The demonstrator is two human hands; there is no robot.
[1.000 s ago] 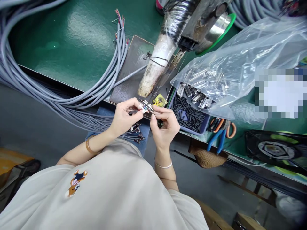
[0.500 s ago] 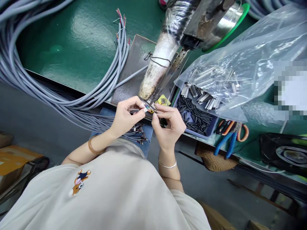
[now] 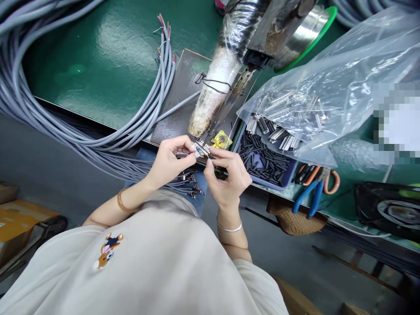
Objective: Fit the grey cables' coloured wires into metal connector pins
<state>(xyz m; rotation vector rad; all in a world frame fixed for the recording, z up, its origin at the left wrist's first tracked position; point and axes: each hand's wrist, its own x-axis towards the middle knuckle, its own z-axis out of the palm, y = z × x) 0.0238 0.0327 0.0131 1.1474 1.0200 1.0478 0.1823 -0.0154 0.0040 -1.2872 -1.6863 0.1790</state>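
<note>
My left hand (image 3: 169,159) pinches thin coloured wires (image 3: 193,152) between thumb and index finger. Just beyond those fingertips a small multi-pin connector (image 3: 202,145) lies at the tip of the soldering tool, with wire ends beside it. My right hand (image 3: 229,173) is closed in a pinch at the connector's right side; something thin and pale shows at its fingertips, too small to name. Above the connector the white wrapped soldering iron (image 3: 210,100) slants downward. A yellow sponge-like piece (image 3: 221,139) sits close to my right fingers.
Grey cables (image 3: 98,140) sweep along the left edge of the bench. On the right stand a blue tray (image 3: 285,181) of black sleeves and a plastic bag (image 3: 328,83) of connectors. Pliers (image 3: 310,197) lie beside them. Finished-looking cable ends (image 3: 192,181) rest on my lap.
My right hand has shifted slightly left and down, and its fingertips have come off the connector's upper edge. The connector shows more plainly now. My left hand stays nearly in place.
</note>
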